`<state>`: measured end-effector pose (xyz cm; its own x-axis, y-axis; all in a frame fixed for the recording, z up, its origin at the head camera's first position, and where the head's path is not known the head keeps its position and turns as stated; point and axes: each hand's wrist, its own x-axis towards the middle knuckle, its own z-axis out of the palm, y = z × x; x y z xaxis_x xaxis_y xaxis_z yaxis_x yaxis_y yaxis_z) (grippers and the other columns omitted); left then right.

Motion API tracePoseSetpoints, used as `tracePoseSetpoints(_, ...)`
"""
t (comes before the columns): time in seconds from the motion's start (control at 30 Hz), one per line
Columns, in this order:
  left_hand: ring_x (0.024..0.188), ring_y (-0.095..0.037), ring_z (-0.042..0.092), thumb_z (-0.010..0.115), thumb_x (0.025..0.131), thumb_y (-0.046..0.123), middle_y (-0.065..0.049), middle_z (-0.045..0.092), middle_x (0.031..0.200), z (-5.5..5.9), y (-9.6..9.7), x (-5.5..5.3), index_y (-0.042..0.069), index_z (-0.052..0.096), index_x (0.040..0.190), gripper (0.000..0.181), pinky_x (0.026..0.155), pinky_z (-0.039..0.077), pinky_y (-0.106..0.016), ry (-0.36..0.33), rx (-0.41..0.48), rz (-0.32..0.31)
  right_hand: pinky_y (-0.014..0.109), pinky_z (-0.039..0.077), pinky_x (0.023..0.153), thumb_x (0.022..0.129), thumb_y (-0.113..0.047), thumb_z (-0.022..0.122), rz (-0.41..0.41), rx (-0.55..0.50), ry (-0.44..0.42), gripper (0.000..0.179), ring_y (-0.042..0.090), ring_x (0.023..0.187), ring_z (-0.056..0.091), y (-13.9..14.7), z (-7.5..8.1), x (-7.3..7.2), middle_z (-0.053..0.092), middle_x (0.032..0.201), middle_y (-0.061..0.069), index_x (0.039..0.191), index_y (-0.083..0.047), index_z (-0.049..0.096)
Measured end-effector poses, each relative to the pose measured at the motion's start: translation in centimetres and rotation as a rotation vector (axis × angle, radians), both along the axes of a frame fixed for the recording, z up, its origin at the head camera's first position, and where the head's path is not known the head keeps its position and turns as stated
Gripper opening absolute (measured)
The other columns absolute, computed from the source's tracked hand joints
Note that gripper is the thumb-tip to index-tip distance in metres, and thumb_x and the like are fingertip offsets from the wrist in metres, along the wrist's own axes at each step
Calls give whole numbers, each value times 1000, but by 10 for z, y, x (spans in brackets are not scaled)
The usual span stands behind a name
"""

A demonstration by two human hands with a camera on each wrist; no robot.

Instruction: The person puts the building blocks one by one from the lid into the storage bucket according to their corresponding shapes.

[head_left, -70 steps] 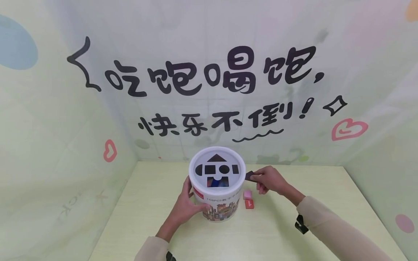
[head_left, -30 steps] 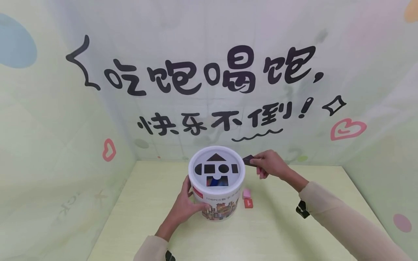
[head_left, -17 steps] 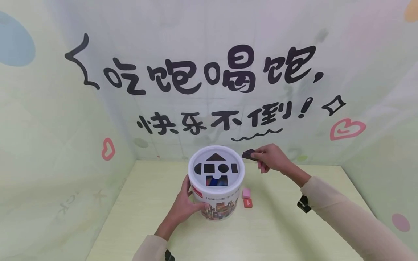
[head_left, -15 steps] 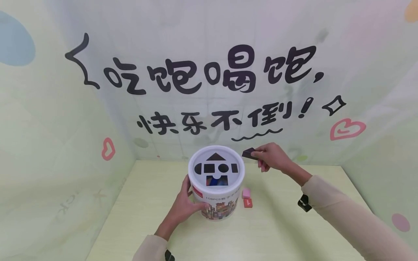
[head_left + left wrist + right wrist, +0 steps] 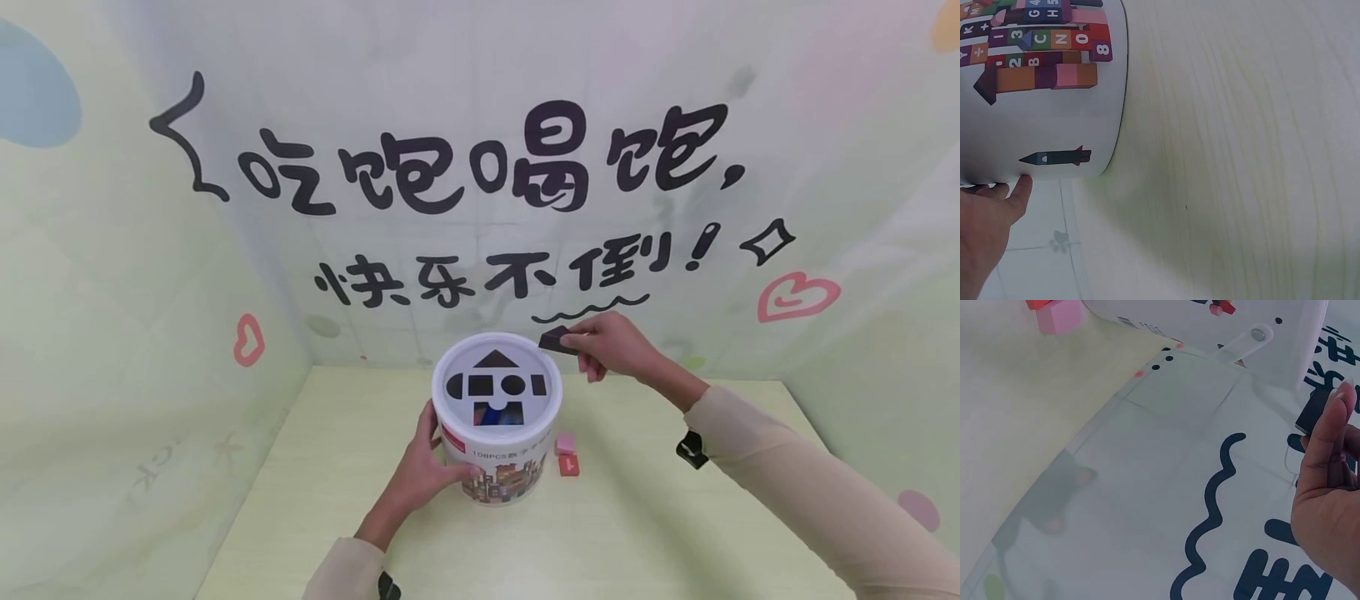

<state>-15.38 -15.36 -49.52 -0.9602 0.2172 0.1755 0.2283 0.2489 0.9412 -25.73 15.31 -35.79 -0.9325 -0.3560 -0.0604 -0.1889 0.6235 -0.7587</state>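
Note:
A white round bucket with a shape-sorter lid stands upright on the table in the head view. The lid has triangle, square, round and other cutouts, and colored blocks show dimly through the lowest one. My left hand grips the bucket's left side, thumb in front and fingers round the back; the left wrist view shows that hand against the printed wall. Between thumb and fingers, my right hand pinches a dark, apparently triangular block just above the lid's far right rim. The right wrist view shows the dark block too.
A pink block and a red block with a white mark lie on the pale wooden table, close to the bucket's right side. Behind the table rises a printed cloth backdrop with large black lettering.
My right hand has lifted the dark block from beside the bucket up to rim height, then moved it left to the lid's edge. The left hand and bucket have stayed put.

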Motion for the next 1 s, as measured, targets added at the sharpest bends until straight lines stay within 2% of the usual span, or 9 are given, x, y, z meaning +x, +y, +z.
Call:
tracePoseSetpoints(0.43, 144, -34, 28, 89, 70, 21, -8, 29, 157, 1, 0, 0, 21, 11, 156, 116, 112, 32, -59, 8, -4, -4, 32, 55, 48, 92, -23, 67, 48, -6, -5, 23, 17, 45, 57, -31, -5, -1, 61, 58, 7, 107, -6, 72)
tracePoseSetpoints(0.67, 145, -33, 25, 88, 71, 21, -6, 27, 158, -1, -1, 0, 22, 10, 156, 115, 112, 31, -59, 2, -4, -8, 31, 53, 45, 94, -23, 66, 87, 3, 25, 23, 16, 42, 57, -52, -9, -3, 60, 56, 5, 105, -4, 73)
tracePoseSetpoints(0.8, 145, -32, 25, 88, 71, 22, -6, 25, 159, 1, -1, -1, 22, 10, 156, 115, 113, 31, -58, 2, -13, -11, 30, 53, 44, 94, -22, 65, 92, -21, -4, 23, 17, 42, 58, -59, -12, -4, 61, 56, 6, 103, -1, 72)
tracePoseSetpoints(1.0, 146, -32, 24, 88, 71, 23, -6, 25, 159, 2, -2, -1, 21, 9, 156, 116, 113, 32, -57, -8, -21, -7, 30, 52, 42, 94, -24, 66, 98, -31, -25, 20, 17, 41, 58, -66, -15, -6, 62, 55, 7, 94, -5, 72)
